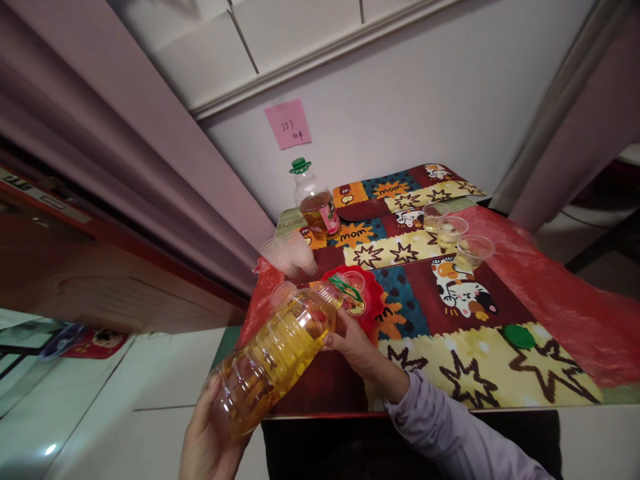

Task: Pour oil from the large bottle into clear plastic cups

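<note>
A large clear plastic bottle [280, 353] of yellow liquid lies tilted in both my hands, its mouth pointing up and to the right. My left hand [213, 427] is wrapped round the bottle's base. Close to the neck, my right hand [353, 343] grips the bottle from the right. The mouth end is over a red scalloped dish [373, 300] with a clear plastic cup [356, 281] in it. Around the mouth shows a green plastic loop [345, 288]. Whether liquid is flowing, I cannot tell. A green cap [519, 337] rests on the mat at the right.
A second bottle [320, 210] with a green cap stands at the back. Stacked clear cups [295, 253] lie on the left. Several cups holding some pale liquid, one nearest me [475, 250], line the right side. Red plastic sheeting [565, 287] shows around the patterned mat [415, 373].
</note>
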`<state>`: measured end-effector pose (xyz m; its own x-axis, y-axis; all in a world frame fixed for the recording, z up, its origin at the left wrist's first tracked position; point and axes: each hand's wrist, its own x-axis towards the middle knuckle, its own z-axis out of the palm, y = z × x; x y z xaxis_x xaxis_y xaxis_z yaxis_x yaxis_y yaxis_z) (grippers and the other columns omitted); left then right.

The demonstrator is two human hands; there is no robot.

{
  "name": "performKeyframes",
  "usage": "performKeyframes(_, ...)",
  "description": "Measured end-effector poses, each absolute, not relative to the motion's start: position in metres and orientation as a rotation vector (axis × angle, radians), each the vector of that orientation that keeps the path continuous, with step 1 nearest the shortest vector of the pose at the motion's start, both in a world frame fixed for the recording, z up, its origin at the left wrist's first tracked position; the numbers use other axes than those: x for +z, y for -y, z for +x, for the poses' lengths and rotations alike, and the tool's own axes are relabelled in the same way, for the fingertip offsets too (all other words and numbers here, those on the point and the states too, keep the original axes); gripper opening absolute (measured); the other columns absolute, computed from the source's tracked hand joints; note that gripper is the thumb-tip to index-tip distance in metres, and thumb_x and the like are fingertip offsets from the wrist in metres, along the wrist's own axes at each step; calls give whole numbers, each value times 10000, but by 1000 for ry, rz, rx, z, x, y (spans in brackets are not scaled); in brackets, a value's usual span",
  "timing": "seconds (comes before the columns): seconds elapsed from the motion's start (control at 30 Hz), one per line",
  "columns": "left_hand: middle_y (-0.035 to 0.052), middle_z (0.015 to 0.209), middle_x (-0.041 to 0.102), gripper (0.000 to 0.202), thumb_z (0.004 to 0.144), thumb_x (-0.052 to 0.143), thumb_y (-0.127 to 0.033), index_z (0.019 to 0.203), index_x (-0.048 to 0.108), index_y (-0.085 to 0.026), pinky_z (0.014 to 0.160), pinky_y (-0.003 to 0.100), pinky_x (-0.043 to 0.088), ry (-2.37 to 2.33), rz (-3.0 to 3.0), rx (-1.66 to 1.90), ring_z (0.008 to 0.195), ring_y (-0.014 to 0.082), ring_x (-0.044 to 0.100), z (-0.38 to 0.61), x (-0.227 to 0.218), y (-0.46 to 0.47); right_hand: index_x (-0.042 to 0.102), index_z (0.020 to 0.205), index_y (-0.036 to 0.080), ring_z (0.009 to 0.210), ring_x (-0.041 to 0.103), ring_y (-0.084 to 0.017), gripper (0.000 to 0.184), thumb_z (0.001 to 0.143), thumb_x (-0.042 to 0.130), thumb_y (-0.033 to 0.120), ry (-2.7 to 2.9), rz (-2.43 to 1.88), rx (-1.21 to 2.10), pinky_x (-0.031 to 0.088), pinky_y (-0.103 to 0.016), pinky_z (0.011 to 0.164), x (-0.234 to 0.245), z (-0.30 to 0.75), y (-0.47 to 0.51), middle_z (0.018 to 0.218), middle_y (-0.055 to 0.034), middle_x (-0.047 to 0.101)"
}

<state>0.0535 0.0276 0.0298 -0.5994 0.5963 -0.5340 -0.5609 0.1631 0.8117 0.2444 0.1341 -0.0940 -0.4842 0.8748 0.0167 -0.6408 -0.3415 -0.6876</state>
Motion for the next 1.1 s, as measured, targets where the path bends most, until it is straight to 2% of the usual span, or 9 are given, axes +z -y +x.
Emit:
performKeyframes(0.4, 69, 1018, 835, 447, 676, 854, -291, 1112, 768, -241, 884, 557, 652, -1560, 46, 1583, 964, 367, 796, 54, 29, -28, 566, 1451, 298, 1323, 662, -366, 916, 680, 966, 589, 788, -443, 1969, 566, -560, 1095, -96, 244, -134, 1403, -89, 706)
performKeyframes(0.83, 64, 1029, 840, 439, 705, 834, -252, 1140, 768, -244, 857, 498, 663, -1511, 28, 1595, 853, 298, 800, 48, 25, -26, 544, 1472, 291, 1304, 675, -356, 941, 682, 965, 582, 782, -442, 1972, 595, -540, 1051, -95, 244, -134, 1444, -101, 690)
performKeyframes(1.0, 92, 1101, 838, 508, 705, 827, -231, 1209, 762, -237, 882, 526, 653, -1462, 139, 1574, 928, 329, 801, 41, 15, -23, 552, 1474, 278, 1353, 648, -356, 952, 671, 981, 552, 791, -440, 1963, 522, -556, 1151, -94, 243, -134, 1441, -94, 701)
performKeyframes(1.1, 93, 1085, 840, 466, 722, 812, -258, 1185, 766, -226, 817, 502, 669, -1478, 129, 1622, 884, 320, 803, 43, 9, -22, 520, 1512, 300, 1424, 600, -339, 989, 672, 985, 535, 815, -398, 1947, 450, -534, 1227, -90, 243, -134, 1522, -71, 654)
